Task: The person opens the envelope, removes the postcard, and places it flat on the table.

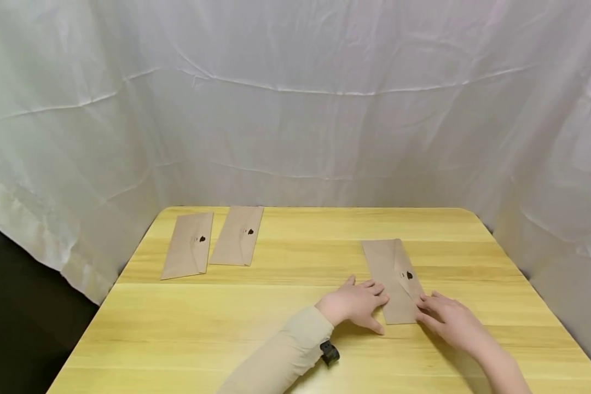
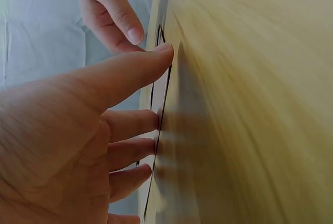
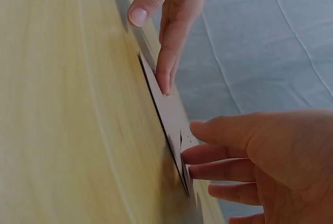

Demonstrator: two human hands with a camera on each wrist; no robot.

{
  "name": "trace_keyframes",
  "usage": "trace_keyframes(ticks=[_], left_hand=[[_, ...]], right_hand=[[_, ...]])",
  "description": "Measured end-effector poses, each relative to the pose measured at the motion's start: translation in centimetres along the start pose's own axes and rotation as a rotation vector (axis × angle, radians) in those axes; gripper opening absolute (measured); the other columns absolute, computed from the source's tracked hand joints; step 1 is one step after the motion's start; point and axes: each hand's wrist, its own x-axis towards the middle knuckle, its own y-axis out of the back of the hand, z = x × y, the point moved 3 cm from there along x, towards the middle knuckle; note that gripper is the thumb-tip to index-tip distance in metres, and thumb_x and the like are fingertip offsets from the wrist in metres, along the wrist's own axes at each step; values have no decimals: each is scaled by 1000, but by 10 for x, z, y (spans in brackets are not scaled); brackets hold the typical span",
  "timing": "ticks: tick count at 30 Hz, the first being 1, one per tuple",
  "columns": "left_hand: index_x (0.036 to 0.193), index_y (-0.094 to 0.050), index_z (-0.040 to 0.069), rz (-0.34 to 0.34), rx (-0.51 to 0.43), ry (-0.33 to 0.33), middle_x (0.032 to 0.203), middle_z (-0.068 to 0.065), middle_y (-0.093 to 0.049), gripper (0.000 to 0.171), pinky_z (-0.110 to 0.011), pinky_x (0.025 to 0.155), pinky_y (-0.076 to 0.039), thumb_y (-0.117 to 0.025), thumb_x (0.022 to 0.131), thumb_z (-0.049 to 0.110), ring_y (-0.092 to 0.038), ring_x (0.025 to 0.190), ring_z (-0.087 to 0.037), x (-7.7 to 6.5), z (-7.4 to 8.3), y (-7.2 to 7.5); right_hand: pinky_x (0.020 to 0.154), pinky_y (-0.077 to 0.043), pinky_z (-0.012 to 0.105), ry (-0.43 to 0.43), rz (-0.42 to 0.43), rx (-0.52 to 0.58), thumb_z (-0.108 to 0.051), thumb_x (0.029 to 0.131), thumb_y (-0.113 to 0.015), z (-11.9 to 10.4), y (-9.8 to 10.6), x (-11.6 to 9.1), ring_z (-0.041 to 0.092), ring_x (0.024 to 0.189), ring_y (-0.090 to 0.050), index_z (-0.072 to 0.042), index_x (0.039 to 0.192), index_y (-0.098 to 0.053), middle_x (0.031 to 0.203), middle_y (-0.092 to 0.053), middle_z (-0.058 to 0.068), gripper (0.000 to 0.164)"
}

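Observation:
A brown paper envelope point(image 1: 386, 279) with a small dark mark on its flap side lies flat on the right half of the table. My left hand point(image 1: 355, 304) rests by its left edge, fingers spread and fingertips on the paper. At the lower right corner is my right hand point(image 1: 451, 324), its fingertips touching the envelope's right edge by the flap. In the right wrist view the flap stands slightly away from the envelope point(image 3: 165, 107) near the right fingers point(image 3: 218, 169), and the thumb is apart from them. The left wrist view shows the envelope edge-on, partly hidden behind the left fingers point(image 2: 132, 125).
Two similar brown envelopes, a left one point(image 1: 187, 249) and a right one point(image 1: 233, 238), lie side by side at the table's far left. White curtains point(image 1: 315, 120) hang around the wooden table point(image 1: 177, 334). A black device point(image 1: 329, 353) sits at the left wrist.

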Motion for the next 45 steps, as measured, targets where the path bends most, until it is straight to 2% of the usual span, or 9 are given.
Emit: trace_keyframes(ticks=[5, 10, 16, 19, 26, 30, 36, 45], left_hand=[[152, -26, 43, -20, 0, -11, 162, 17, -18, 79, -44, 123, -20, -51, 84, 74, -18, 150, -6, 11, 13, 2], [151, -27, 43, -3, 22, -23, 161, 17, -19, 79, -44, 122, -21, -52, 83, 74, -19, 150, -5, 20, 21, 4], [152, -24, 44, -11, 31, -30, 161, 19, -18, 80, -42, 123, -20, -51, 84, 74, -17, 150, -4, 31, 29, 12], [152, -21, 45, -22, 45, -29, 162, 20, -15, 79, -41, 123, -19, -50, 84, 75, -15, 150, -2, 37, 36, 14], [150, -17, 51, -55, 95, -24, 160, 26, -12, 76, -38, 123, -17, -45, 84, 77, -10, 149, 3, 53, 53, 12], [149, -17, 52, -60, 104, -18, 160, 26, -12, 74, -36, 123, -16, -44, 85, 77, -9, 149, 4, 58, 60, 13], [150, -20, 50, -39, 115, -8, 158, 26, -17, 73, -35, 122, -18, -42, 86, 77, -12, 148, 4, 64, 66, 17], [150, -20, 48, -27, 92, 9, 158, 25, -17, 74, -33, 122, -20, -41, 86, 77, -12, 148, 5, 75, 66, 18]], right_hand=[[95, -43, 65, -36, 14, -18, -31, 88, -69, 11, 4, -8, 51, 117, -56, -3, 113, -70, 120, -66, 24, 38], [90, -47, 62, -53, 10, -28, -29, 88, -70, 16, 9, -8, 49, 109, -60, -3, 108, -71, 112, -69, 21, 32], [87, -48, 62, -58, 40, -127, -22, 84, -74, 31, 11, -5, 48, 105, -61, 3, 114, -66, 111, -67, 25, 40], [88, -47, 64, -56, 57, -171, -17, 82, -74, 40, 12, -6, 51, 109, -59, 5, 116, -65, 114, -65, 28, 42], [86, -48, 62, -68, 40, -180, -12, 83, -73, 58, 11, -6, 50, 108, -59, 6, 122, -61, 117, -63, 31, 44], [86, -49, 62, -46, 71, -174, -10, 83, -71, 65, 9, -1, 50, 107, -60, 7, 121, -61, 117, -62, 31, 43], [86, -50, 61, -11, 96, -171, -5, 84, -68, 72, 10, 11, 50, 105, -61, 8, 123, -60, 121, -60, 34, 42], [85, -49, 63, -45, 65, -168, -3, 87, -63, 78, 11, 20, 53, 108, -58, 8, 127, -56, 127, -55, 36, 42]])
